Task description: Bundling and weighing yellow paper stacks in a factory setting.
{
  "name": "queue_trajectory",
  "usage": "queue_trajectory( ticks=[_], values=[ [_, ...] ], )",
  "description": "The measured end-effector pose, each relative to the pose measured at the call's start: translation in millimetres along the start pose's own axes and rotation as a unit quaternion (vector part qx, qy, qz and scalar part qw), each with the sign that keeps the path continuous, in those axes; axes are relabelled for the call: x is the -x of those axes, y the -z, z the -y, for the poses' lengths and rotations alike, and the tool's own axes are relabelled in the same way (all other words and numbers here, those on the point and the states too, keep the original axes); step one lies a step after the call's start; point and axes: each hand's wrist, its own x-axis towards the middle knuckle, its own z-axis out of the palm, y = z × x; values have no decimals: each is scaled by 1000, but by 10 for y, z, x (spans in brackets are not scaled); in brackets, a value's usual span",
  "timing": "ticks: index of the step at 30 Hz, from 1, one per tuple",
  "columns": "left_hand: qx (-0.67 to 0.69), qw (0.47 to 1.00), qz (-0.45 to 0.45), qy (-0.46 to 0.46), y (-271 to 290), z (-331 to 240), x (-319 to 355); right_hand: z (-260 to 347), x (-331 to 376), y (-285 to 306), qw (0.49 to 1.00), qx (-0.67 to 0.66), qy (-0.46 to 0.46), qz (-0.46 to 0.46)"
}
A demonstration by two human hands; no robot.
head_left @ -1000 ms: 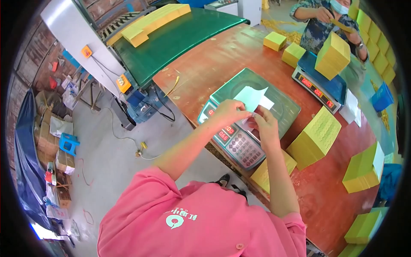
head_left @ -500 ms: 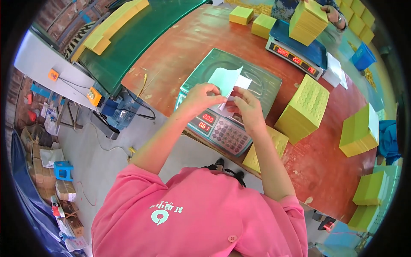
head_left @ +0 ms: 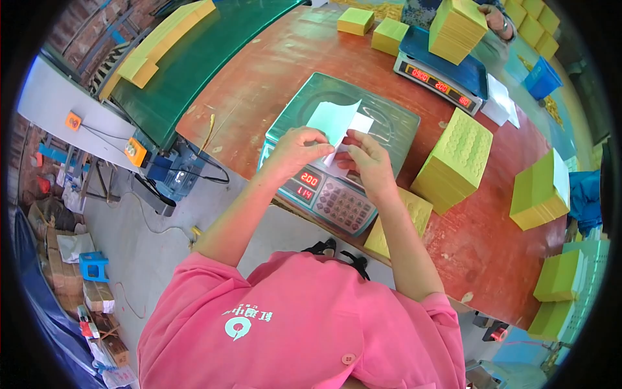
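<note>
Both my hands meet above a green digital scale [head_left: 389,123] on a brown table [head_left: 272,71]. My left hand [head_left: 297,150] and my right hand [head_left: 364,157] together pinch small white paper slips [head_left: 337,122], one pale green-white sheet standing up between the fingers. The scale's red display and keypad [head_left: 337,204] lie just below my hands. A yellow stack of sheets [head_left: 455,161] stands to the right of the scale, and a flatter yellow stack [head_left: 403,220] lies under my right forearm.
A second scale [head_left: 440,74] at the back carries a yellow stack held by another person's hand [head_left: 495,18]. More yellow stacks [head_left: 538,191] line the right side. A green conveyor belt [head_left: 194,58] with yellow blocks runs at the left; boxes and a blue stool [head_left: 94,266] sit on the floor.
The view has shifted so the scale sits more central. My hands stay together over the scale, still working the paper slips between the fingers.
</note>
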Motion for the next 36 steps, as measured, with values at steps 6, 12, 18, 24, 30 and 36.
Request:
queue_trajectory(
  ticks=[6,12,18,24,30,36],
  values=[
    [-2,1000,-12,-7,-20,95,5,18,24,-9,1000,8,5,-6],
    [5,1000,-7,-6,-13,130,21,9,32,-20,1000,20,17,-8],
    [-21,999,-15,-38,-24,170,31,-54,2,-7,999,24,25,-13],
    [-98,994,-42,17,-83,105,7,-55,34,-41,999,31,30,-22],
    [-198,979,-50,4,-144,17,-1,-28,87,-60,992,115,37,-30],
    [-146,989,-27,10,-85,81,-43,4,67,-55,990,137,23,-25]
  ],
)
